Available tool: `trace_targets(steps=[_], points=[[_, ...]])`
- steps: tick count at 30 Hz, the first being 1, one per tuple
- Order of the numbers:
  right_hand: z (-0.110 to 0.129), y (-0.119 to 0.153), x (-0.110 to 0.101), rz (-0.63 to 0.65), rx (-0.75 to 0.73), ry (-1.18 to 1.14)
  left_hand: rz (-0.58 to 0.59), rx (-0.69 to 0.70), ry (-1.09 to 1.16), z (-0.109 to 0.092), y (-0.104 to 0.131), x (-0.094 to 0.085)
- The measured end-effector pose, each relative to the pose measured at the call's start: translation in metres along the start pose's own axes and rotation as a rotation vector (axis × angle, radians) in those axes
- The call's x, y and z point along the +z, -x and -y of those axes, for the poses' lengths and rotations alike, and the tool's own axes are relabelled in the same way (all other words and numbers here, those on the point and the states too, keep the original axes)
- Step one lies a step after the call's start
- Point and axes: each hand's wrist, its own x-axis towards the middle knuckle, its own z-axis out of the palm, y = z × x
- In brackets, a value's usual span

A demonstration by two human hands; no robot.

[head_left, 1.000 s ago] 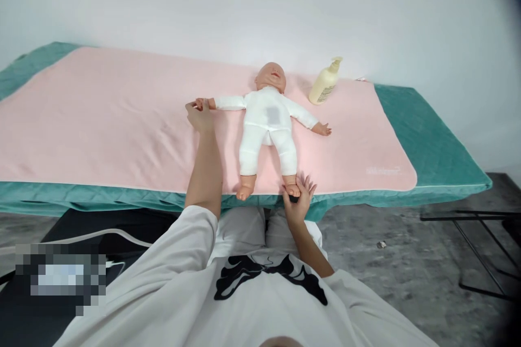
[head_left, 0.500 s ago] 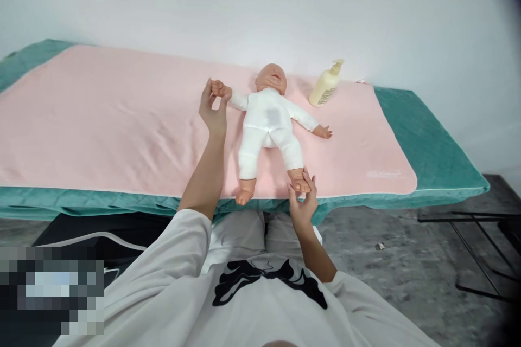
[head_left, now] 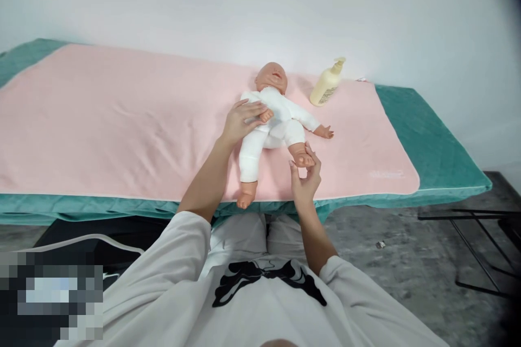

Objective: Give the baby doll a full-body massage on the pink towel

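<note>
A baby doll with a white cloth body lies on its back on a pink mat, head toward the wall. My left hand holds the doll's arm on the left side, folded across its belly, the small fist showing past my fingers. Around the doll's foot on the right side, my right hand is closed, thumb on one side and fingers on the other; that leg is bent up toward the body. The other leg lies straight, its foot at the mat's front edge. The doll's arm on the right stretches outward on the mat.
A pale yellow pump bottle stands on the mat right of the doll's head. Under the mat is a green quilted cover, with a wall behind. A black metal frame stands on the grey floor at right; a blurred patch hides the lower left.
My left hand has brought the doll's arm from out at the side in across its belly. My right hand has pushed the foot up toward the body, bending the leg.
</note>
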Motion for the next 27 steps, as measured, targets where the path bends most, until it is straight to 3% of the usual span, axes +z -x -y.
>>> trace_targets(steps=[4,11,18,27], points=[[-0.002,-0.010,0.004,0.024,0.009,-0.001,0.078,0.062,-0.044,0.000,-0.002,0.000],[-0.003,-0.013,0.005,0.010,0.011,-0.018,0.058,0.074,-0.049,0.001,-0.002,0.001],[-0.002,-0.002,-0.002,-0.008,0.022,-0.033,-0.102,0.026,-0.122,0.004,0.004,0.002],[-0.005,0.040,-0.026,-0.021,0.085,0.030,-0.410,-0.284,-0.136,0.005,0.015,-0.015]])
